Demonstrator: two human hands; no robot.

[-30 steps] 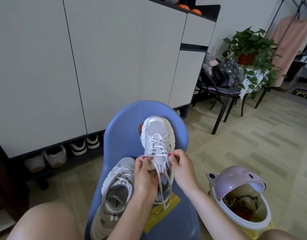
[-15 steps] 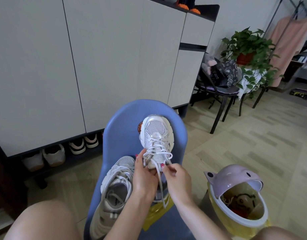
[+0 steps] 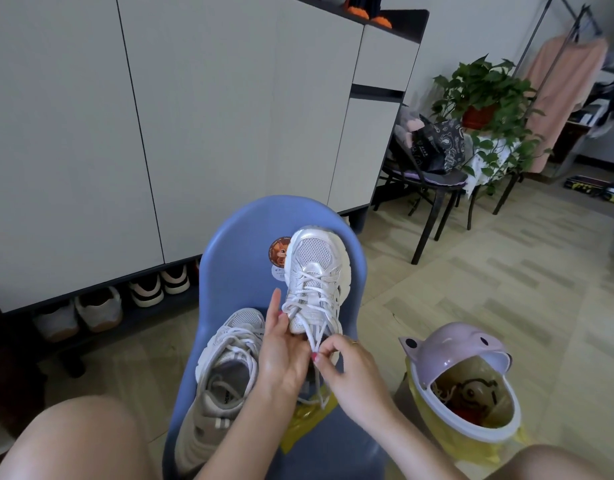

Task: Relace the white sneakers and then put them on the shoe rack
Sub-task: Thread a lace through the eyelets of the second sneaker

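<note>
Pale, flat-fronted cabinet doors fill the wall ahead, with several shoes tucked in the dark open shelf beneath them and striped beige flooring running off to the right. Close in front stands a smooth blue moulded plastic chair, and both sneakers rest on it. One white mesh sneaker is propped toe-up against the chair back; the left hand holds its tongue end, index finger straight along the side. The right hand closes its grip in a pinch on the flat white lace, drawn taut from the eyelets. A second white mesh sneaker lies to the left, its laces loose. Crumpled yellow plastic lies under the hands. To the right sits a rounded lilac-lidded bin lined with yellow film.
</note>
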